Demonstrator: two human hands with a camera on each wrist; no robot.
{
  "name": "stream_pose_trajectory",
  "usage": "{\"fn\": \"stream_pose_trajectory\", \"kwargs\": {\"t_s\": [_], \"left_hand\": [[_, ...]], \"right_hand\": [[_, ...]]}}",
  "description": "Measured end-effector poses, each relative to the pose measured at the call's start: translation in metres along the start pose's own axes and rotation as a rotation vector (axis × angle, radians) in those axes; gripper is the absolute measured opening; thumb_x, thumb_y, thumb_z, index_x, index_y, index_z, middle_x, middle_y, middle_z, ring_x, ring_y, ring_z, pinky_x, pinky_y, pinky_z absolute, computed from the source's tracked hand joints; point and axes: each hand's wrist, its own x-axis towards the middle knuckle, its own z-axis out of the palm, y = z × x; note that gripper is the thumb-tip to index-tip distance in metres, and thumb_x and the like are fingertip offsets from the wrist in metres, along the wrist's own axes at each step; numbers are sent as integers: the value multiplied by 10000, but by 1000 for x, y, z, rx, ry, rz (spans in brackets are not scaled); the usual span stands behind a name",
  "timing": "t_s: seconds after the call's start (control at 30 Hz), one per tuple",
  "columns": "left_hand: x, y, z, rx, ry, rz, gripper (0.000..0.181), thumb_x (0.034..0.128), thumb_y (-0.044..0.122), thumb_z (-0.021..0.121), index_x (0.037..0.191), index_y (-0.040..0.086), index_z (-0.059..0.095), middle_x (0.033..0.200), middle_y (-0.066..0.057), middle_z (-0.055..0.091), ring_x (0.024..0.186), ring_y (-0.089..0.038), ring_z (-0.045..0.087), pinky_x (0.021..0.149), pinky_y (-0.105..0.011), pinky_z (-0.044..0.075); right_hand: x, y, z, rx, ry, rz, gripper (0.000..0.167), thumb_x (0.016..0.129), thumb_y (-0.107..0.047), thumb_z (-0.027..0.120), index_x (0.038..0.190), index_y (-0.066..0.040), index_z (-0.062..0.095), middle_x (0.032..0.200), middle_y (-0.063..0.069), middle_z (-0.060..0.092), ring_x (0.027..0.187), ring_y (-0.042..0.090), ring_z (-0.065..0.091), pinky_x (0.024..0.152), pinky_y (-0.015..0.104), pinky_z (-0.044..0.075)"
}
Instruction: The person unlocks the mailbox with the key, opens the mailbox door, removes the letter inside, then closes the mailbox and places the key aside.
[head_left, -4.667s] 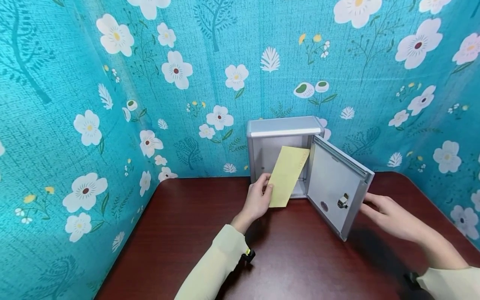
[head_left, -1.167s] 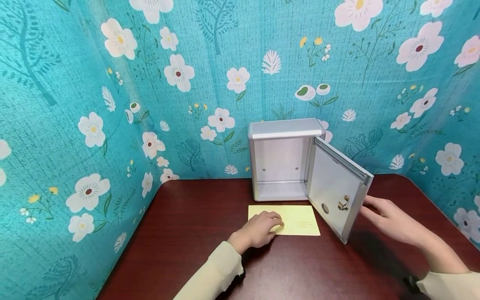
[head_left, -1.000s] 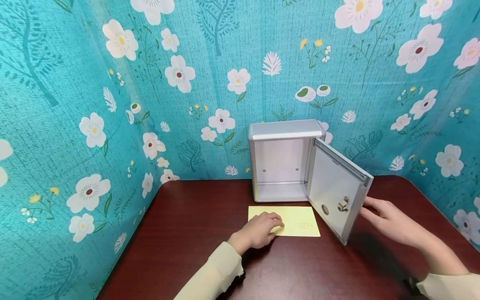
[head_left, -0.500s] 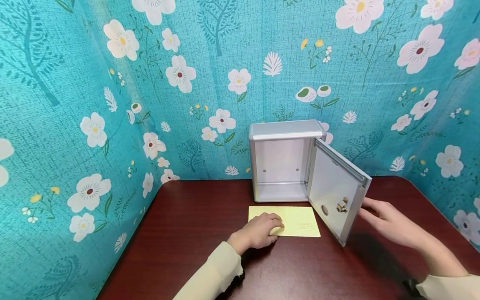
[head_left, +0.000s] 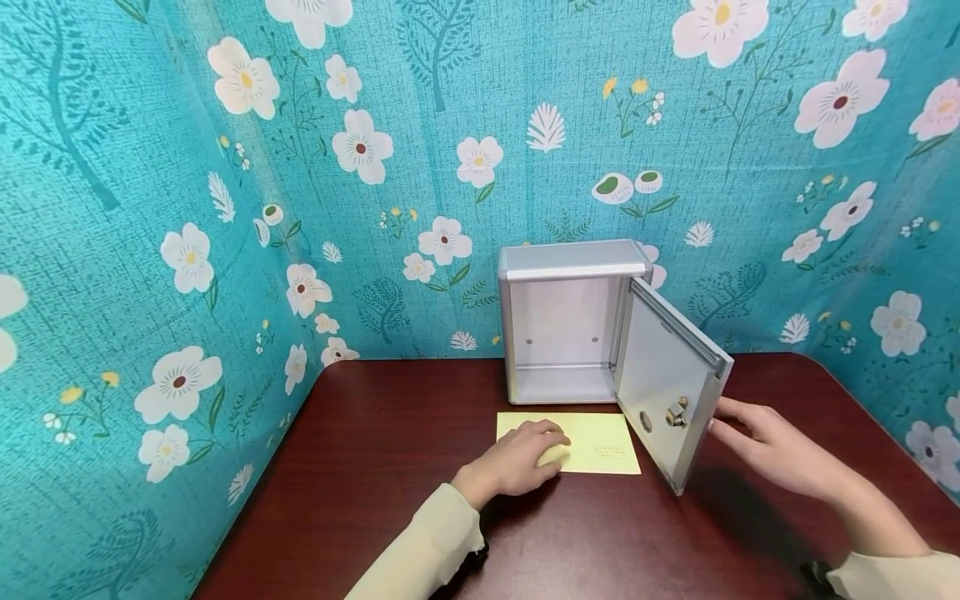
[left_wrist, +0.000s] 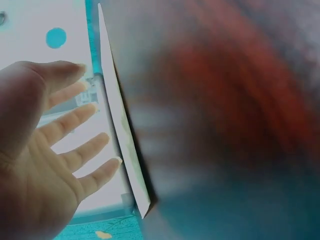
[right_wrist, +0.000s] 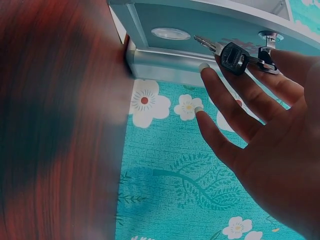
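A pale yellow envelope (head_left: 600, 437) lies flat on the table before a grey metal letter box (head_left: 573, 258). My left hand (head_left: 517, 458) rests over the envelope's left part, fingers loosely bent; in the left wrist view the fingertips are close to the envelope's edge (left_wrist: 122, 130). The box's door (head_left: 667, 383) stands swung out to the right, its lock (head_left: 677, 412) on the inner face. My right hand (head_left: 780, 450) is at the door's outer side. In the right wrist view its thumb and forefinger pinch a key (right_wrist: 267, 60) in the lock, while a second key (right_wrist: 232, 57) hangs over the other fingers.
The dark red wooden table (head_left: 360, 500) extends in front and to the left. A turquoise flowered cloth (head_left: 420, 167) hangs behind the box and at both sides.
The envelope came out of the box and now lies on the table under my left hand. Just now the door has swung slightly left and nearer, with my right hand following.
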Motion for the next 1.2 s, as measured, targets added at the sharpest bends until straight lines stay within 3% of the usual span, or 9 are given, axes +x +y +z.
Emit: {"fn": "stream_pose_trajectory", "kwargs": {"t_s": [0.23,0.47,0.73,0.93,1.2], "left_hand": [[2,-4,-14,-61,153,16,410,1047,263,580,1440,148,568,1451,-9,547,1347,-192,515,1106,-361,430],[7,-12,-23,-131,399,-15,473,1053,263,574,1503,148,483,1493,-17,499,1384,-177,480,1082,-392,464],[16,-21,-37,-240,717,-101,497,1025,228,624,1491,148,472,1478,-55,478,1363,-220,489,1023,-461,506],[25,-29,-44,-360,797,-182,609,1021,256,637,1553,129,368,1505,-77,418,1374,-251,466,1058,-474,474],[38,-35,-49,-510,897,-196,596,1011,232,653,1521,103,371,1324,-113,496,1155,-320,579,879,-483,543]], "right_hand": [[0,1,0,3,-6,-6,417,1052,-146,585,1448,-16,563,1354,78,645,1206,-172,457,859,94,459],[1,1,2,5,-9,-20,419,1037,-97,598,1442,4,562,1358,145,646,1200,-172,459,862,96,467],[3,-7,7,-16,6,-56,399,1038,-129,609,1425,-35,594,1323,65,672,1195,-118,526,891,74,443],[6,-12,9,-30,5,-62,379,1039,-159,614,1403,-54,619,1303,31,686,1165,-70,577,889,108,475],[8,-16,10,-49,-9,-42,301,1040,-181,617,1317,-82,679,1214,-24,720,1055,-5,643,838,199,541]]}}
